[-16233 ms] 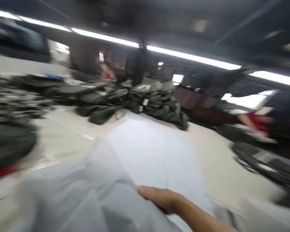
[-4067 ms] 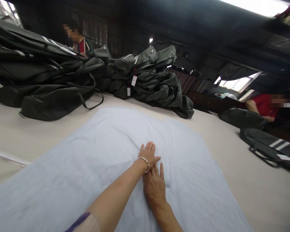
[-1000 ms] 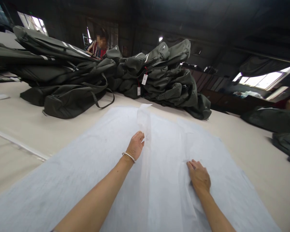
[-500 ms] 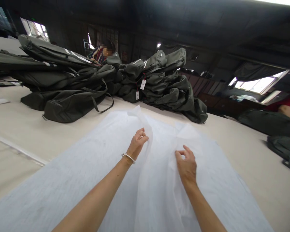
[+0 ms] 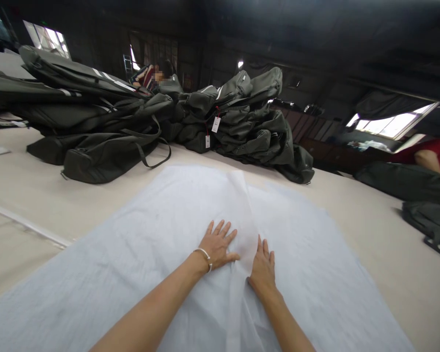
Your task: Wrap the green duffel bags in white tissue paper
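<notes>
A large pale blue-white sheet of thin fabric (image 5: 139, 230) lies spread on the beige table (image 5: 40, 195). A narrow translucent strip (image 5: 242, 205) runs along its middle, from near me toward the far edge. My left hand (image 5: 217, 243), with a bracelet at the wrist, rests flat on the sheet with fingers spread, just left of the strip. My right hand (image 5: 262, 266) presses flat on the strip's right side, close beside the left hand. Neither hand grips anything.
Piles of dark olive bags (image 5: 106, 127) with straps and hanging tags (image 5: 215, 124) stand along the far side of the table. More dark bags (image 5: 425, 220) lie at the right. One person (image 5: 152, 77) sits behind the piles; another in red (image 5: 434, 156) is at the right edge.
Half a second ago both hands were raised, pinching the lifted translucent strip. Now the strip lies down on the sheet and both hands press flat beside it, closer together.
</notes>
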`<action>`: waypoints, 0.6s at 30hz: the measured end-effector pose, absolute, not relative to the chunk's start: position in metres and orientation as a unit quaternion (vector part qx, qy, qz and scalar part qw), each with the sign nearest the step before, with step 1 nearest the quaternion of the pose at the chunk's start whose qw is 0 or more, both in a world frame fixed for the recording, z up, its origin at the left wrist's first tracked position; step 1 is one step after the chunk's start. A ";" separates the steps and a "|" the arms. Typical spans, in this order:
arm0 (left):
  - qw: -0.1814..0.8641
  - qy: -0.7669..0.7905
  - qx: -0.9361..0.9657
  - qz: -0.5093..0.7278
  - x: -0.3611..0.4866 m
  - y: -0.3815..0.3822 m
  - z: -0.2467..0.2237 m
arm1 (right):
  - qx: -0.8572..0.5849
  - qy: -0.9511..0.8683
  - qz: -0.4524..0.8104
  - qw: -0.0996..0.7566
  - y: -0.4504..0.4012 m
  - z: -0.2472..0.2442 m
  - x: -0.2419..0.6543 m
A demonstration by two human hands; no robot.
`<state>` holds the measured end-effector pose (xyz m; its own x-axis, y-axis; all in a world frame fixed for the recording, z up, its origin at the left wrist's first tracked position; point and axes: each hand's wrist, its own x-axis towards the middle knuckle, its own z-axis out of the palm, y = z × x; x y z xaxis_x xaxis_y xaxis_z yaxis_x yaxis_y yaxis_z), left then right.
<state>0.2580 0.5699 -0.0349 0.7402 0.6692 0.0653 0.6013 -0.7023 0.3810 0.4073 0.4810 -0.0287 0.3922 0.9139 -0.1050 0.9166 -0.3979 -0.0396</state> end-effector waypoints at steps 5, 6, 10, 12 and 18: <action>0.128 0.352 0.926 0.047 0.224 0.537 -0.033 | 0.830 0.550 -0.050 0.073 0.444 -0.026 0.383; 0.116 0.362 0.924 0.022 0.215 0.527 -0.031 | 0.829 0.552 -0.048 0.074 0.435 -0.026 0.378; 0.087 0.419 0.903 -0.038 0.170 0.484 -0.027 | 0.823 0.562 -0.040 0.068 0.395 -0.029 0.359; 0.088 0.438 0.894 -0.031 0.146 0.464 -0.026 | 0.825 0.560 -0.043 0.060 0.377 -0.033 0.351; 0.094 0.476 0.872 -0.060 0.106 0.422 -0.019 | 0.853 0.520 0.006 -0.049 0.336 -0.066 0.333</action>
<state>0.1059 0.4220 -0.0193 0.5391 0.8197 -0.1935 0.8421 -0.5286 0.1068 0.3327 0.3364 -0.0662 0.4600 0.8859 0.0601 0.8870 -0.4554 -0.0771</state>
